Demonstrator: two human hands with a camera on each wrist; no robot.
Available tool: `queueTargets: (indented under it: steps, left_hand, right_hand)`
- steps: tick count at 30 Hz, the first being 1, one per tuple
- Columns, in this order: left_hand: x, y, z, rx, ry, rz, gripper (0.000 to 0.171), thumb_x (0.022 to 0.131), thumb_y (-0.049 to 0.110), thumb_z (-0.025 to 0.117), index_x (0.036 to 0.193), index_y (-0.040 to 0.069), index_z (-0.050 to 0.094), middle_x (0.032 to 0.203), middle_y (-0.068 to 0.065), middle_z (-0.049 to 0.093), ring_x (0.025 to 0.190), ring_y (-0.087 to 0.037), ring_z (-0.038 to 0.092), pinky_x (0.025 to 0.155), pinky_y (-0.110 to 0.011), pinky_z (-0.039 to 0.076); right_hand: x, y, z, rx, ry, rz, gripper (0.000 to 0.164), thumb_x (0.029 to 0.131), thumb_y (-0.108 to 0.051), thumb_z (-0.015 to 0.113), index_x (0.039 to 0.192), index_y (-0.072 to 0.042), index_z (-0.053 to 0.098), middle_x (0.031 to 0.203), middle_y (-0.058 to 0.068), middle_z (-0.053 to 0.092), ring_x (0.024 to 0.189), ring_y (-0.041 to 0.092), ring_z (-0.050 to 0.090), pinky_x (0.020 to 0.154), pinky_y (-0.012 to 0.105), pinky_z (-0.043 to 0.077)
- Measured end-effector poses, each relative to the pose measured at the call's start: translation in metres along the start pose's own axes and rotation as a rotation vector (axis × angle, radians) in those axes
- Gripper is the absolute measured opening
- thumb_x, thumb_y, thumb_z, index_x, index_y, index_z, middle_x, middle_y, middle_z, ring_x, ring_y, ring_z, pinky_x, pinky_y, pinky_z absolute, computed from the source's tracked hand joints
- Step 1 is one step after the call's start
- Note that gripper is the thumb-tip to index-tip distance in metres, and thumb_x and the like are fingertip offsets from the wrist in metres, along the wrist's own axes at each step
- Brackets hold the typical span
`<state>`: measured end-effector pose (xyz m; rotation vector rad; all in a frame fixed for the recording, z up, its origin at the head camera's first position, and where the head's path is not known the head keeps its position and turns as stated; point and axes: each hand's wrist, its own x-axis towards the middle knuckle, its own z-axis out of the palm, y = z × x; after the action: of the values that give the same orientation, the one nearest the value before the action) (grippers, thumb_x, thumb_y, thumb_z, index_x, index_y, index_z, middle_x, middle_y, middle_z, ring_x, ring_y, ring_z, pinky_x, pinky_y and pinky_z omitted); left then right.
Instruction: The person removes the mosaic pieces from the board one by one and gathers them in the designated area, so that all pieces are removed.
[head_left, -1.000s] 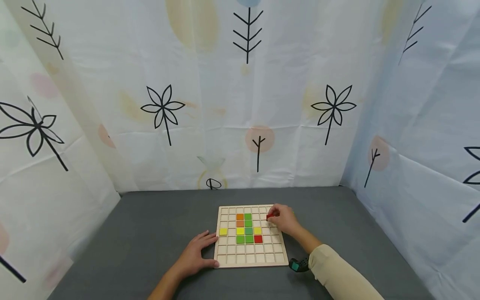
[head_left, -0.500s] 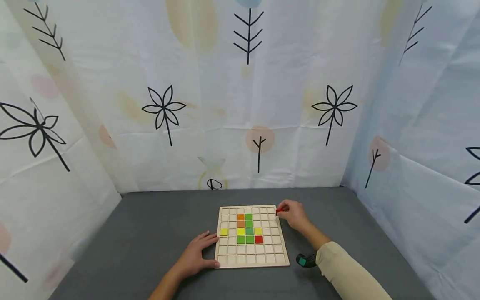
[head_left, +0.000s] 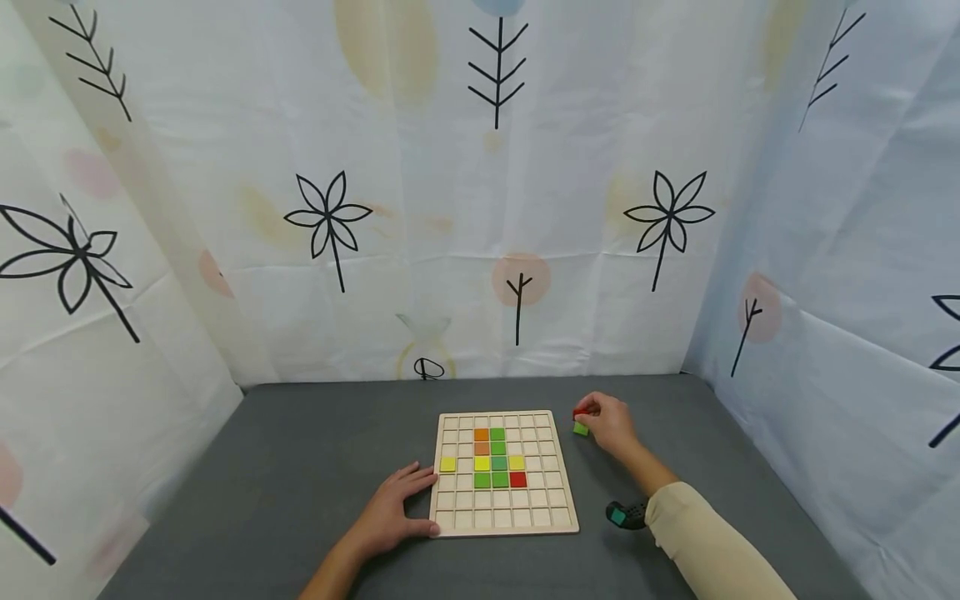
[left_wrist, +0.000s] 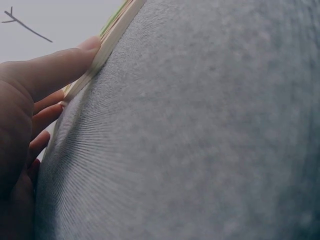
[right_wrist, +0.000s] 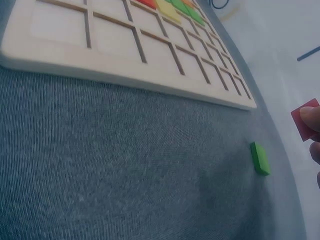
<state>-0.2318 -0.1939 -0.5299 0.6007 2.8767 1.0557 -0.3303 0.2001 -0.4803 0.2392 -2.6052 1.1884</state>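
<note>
A wooden grid board (head_left: 459,522) lies on the grey table, with orange, green, yellow and red square tiles in several of its cells. My left hand (head_left: 392,510) rests at the board's left edge, its thumb and straight fingers touching the rim; the left wrist view shows the thumb (left_wrist: 67,67) on the edge. Off the board's upper right corner, my right hand (head_left: 609,427) pinches a red square tile (right_wrist: 302,122). Beneath it, a bright green tile (right_wrist: 260,159) lies on the table, apart from the board. Most of the right hand is outside the right wrist view.
Patterned white curtains (head_left: 420,167) stand behind the grey table (head_left: 337,433) and along both sides. A black wrist device (head_left: 626,515) sits by the right sleeve (head_left: 705,533).
My right hand has moved right, from over the board's upper right cells to beyond its edge, still pinching the red tile. The green tile has come into view. My left hand stays put.
</note>
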Motion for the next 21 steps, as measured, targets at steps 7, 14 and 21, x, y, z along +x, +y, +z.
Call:
queueTargets:
  steps: [7,14,21]
  left_hand:
    - [0.000,-0.001,0.001,-0.011,0.022,0.014,0.077,0.072,0.052,0.080,0.135,0.013,0.060,0.140,-0.002,0.053,0.137,-0.037,0.035,0.104,-0.064,0.028]
    - [0.000,0.000,0.001,-0.017,0.017,0.013,0.078,0.073,0.052,0.080,0.136,0.012,0.058,0.141,-0.005,0.053,0.137,-0.038,0.034,0.104,-0.065,0.026]
    - [0.000,0.002,0.001,-0.043,0.029,-0.017,0.074,0.077,0.051,0.077,0.137,0.012,0.057,0.140,-0.005,0.053,0.137,-0.037,0.035,0.103,-0.065,0.026]
  right_hand:
    - [-0.003,0.014,-0.002,-0.035,0.051,0.031,0.009,0.084,-0.003,0.074,0.087,-0.003,0.066,0.083,0.006,0.067,0.078,0.027,0.063,0.063,0.037,0.050]
    - [-0.007,0.024,-0.003,-0.089,0.047,0.063,0.011,0.083,-0.004,0.076,0.086,-0.005,0.065,0.082,0.005,0.066,0.077,0.026,0.062,0.065,0.041,0.050]
    - [-0.008,0.032,-0.003,-0.070,0.066,0.098,0.012,0.081,-0.002,0.076,0.084,-0.004,0.065,0.080,0.006,0.065,0.075,0.025,0.060,0.066,0.040,0.048]
